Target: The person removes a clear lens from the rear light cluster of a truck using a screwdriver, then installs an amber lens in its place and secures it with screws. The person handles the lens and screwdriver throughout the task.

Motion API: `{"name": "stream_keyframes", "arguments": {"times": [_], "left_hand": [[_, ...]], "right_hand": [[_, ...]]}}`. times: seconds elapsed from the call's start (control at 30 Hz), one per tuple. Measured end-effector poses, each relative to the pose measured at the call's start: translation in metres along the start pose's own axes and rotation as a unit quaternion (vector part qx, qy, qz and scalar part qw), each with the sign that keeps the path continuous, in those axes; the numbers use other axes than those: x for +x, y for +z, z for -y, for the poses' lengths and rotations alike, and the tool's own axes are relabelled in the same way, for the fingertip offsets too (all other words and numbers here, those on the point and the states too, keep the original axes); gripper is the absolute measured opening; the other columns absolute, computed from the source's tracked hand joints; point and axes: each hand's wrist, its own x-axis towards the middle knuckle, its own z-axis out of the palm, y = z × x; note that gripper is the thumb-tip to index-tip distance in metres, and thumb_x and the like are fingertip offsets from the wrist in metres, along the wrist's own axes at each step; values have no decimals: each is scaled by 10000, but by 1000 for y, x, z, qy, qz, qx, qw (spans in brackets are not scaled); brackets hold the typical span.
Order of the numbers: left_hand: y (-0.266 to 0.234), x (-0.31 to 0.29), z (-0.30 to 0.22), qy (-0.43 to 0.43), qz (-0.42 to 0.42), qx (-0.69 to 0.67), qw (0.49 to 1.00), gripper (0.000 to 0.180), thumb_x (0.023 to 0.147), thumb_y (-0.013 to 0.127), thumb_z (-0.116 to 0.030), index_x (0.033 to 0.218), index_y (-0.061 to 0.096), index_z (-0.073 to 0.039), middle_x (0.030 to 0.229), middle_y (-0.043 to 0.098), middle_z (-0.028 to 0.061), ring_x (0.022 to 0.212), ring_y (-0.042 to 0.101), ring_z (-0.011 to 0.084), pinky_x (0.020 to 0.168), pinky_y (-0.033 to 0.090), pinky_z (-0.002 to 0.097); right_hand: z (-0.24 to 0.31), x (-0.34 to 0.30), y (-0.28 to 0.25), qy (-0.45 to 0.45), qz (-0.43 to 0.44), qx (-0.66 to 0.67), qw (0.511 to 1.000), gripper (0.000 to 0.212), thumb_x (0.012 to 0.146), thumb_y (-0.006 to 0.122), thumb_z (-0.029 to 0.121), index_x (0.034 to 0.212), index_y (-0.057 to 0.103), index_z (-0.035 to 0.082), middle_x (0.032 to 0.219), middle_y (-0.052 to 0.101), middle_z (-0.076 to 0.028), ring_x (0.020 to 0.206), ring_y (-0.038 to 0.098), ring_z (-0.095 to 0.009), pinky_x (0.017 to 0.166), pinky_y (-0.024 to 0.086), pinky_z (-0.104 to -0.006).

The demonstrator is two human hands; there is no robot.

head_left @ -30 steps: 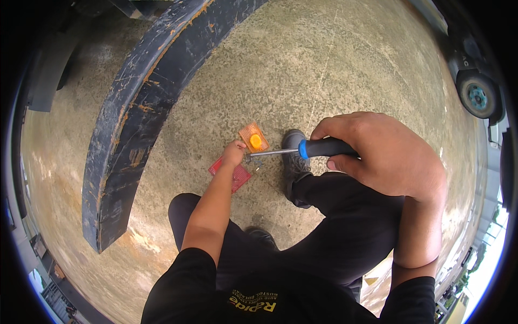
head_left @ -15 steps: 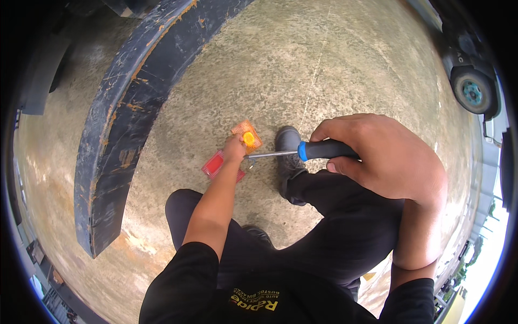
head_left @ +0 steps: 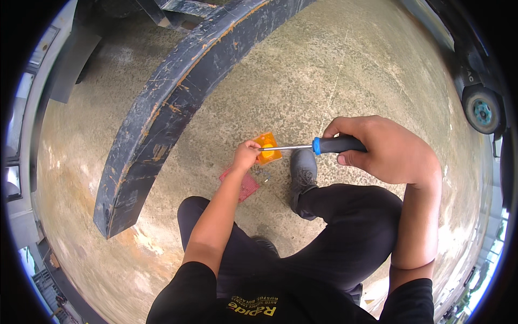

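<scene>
My right hand [head_left: 391,148] is wrapped round the black and blue handle of a screwdriver [head_left: 340,144]. Its metal shaft points left and passes over an orange plastic light lens [head_left: 275,156] with a round yellow middle. At the shaft's tip, the fingers of my left hand [head_left: 246,155] are pinched together beside the orange lens. Whatever sits between them is too small to tell. Below that hand, a red ridged lens [head_left: 246,190] lies on the concrete, partly covered by my forearm. A tiny metal piece [head_left: 266,180], perhaps a screw, lies to its right.
A long, scratched dark bumper-like beam [head_left: 162,129] curves across the floor on the left. My shoe [head_left: 304,168] stands just right of the lenses. A vehicle wheel [head_left: 482,112] shows at the far right, and my bent knees [head_left: 356,208] are close below.
The view has shifted, so the beam and the floor appear farther right. The screwdriver's tip now crosses the orange lens at my left fingers, rather than passing below it. Both lenses look turned.
</scene>
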Motion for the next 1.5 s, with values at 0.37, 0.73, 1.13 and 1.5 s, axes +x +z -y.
{"name": "stream_keyframes", "arguments": {"times": [0.37,0.73,1.13,1.5], "left_hand": [[-121,-195,-131,167,4,-97,981,156,1007,724,-131,1079,764,1,951,742,43,856,668,111,769,523,278],[-122,-201,-107,66,237,-452,858,214,1083,643,-176,1206,703,-12,1140,744,116,944,753,203,811,649,314],[-51,-40,104,-109,-72,220,967,200,917,768,-132,1097,744,-47,1064,791,172,1014,772,352,884,612,459],[-5,-50,136,-53,-37,492,868,344,1097,465,-170,1352,644,-24,1439,546,218,1214,683,412,985,612,510]], "right_hand": [[56,46,-7,-166,12,204,965,511,813,846,3,1267,639,113,990,684,-20,928,661,-155,836,521,-343],[69,89,57,-234,-21,-19,972,261,781,901,179,1002,789,99,848,748,-85,907,687,-325,845,535,-454],[55,62,22,-82,-121,68,987,223,843,842,107,1023,746,15,756,672,-105,705,637,-214,696,508,-396],[62,44,7,-27,-101,149,983,211,809,858,10,970,721,4,800,656,-32,756,570,-104,700,468,-310]]}}
